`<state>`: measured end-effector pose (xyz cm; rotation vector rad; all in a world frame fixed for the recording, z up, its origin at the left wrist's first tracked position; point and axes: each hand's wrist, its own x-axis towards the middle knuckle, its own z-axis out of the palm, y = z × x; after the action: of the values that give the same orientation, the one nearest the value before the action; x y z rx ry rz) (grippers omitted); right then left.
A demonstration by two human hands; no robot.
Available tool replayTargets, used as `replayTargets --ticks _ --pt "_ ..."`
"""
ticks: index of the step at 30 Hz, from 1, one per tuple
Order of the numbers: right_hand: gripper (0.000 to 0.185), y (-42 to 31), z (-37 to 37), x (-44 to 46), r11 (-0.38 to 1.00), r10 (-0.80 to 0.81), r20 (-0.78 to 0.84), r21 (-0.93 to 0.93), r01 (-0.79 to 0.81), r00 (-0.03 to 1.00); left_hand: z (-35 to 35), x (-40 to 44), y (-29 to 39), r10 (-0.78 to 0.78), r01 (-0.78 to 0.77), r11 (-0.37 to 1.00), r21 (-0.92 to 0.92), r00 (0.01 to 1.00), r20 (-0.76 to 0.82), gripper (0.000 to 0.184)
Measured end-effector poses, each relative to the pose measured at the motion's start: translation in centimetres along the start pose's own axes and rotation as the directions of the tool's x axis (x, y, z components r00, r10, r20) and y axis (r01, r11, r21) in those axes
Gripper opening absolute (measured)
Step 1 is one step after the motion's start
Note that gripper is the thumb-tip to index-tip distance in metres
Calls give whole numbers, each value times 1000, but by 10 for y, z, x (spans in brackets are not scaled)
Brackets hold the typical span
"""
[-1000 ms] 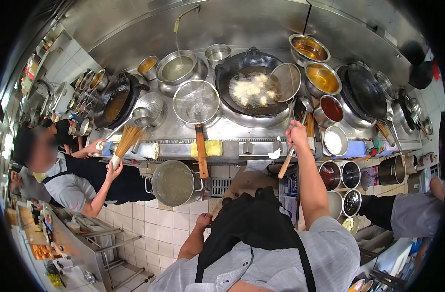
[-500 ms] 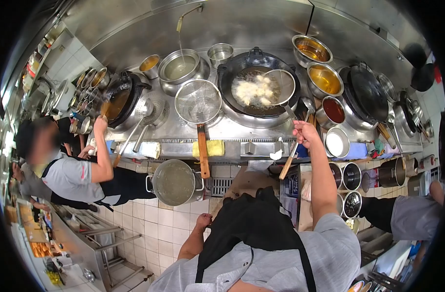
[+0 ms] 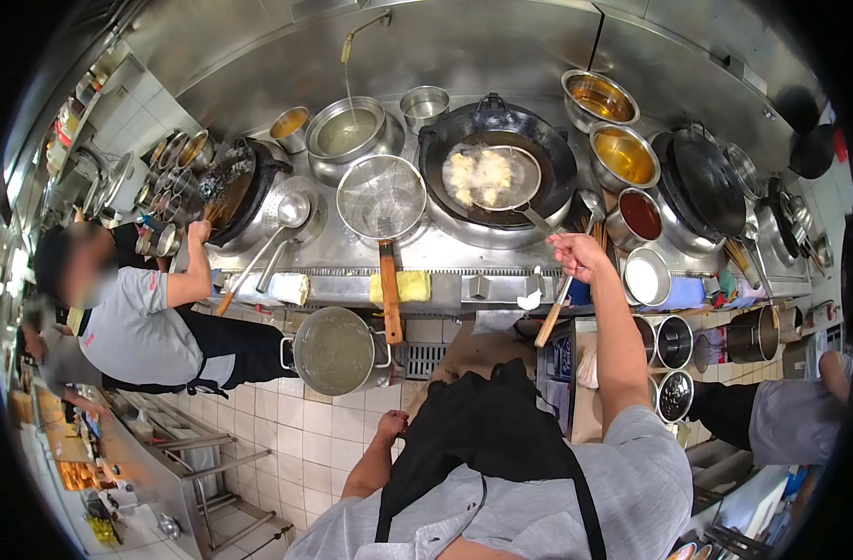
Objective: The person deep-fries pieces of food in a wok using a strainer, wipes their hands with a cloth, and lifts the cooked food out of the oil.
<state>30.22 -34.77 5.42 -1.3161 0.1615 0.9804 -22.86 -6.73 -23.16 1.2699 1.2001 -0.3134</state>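
Observation:
My right hand (image 3: 576,256) is closed on the handle of a round mesh skimmer (image 3: 524,174), whose basket lies in the hot oil of the big black wok (image 3: 562,168). Pale yellow pieces of food (image 3: 478,175) bubble in the oil, partly over the skimmer's mesh. Close below my right hand, a ladle with a wooden handle (image 3: 551,322) rests across the stove edge. My left hand (image 3: 391,425) hangs low beside my black apron with its fingers curled; what it holds, if anything, is hidden.
A wooden-handled strainer (image 3: 381,198) lies left of the wok. Bowls of yellow oil (image 3: 624,157) and a pot of red sauce (image 3: 639,216) stand at the right. A large pot (image 3: 333,350) stands below the counter. Another person (image 3: 137,322) works at the left wok.
The skimmer has moved left and down into the oil among the food, with my right hand following slightly. At the left, the other person has brought a bamboo brush into their wok.

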Motion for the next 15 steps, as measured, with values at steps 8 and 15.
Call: replayTargets --ticks 8,15 --pt "13 6 21 32 984 1 67 180 -13 998 2 8 -11 131 -131 991 -19 991 19 12" --pt "16 12 24 51 963 -51 -11 264 52 999 3 8 -15 19 -19 997 -70 1000 3 10"
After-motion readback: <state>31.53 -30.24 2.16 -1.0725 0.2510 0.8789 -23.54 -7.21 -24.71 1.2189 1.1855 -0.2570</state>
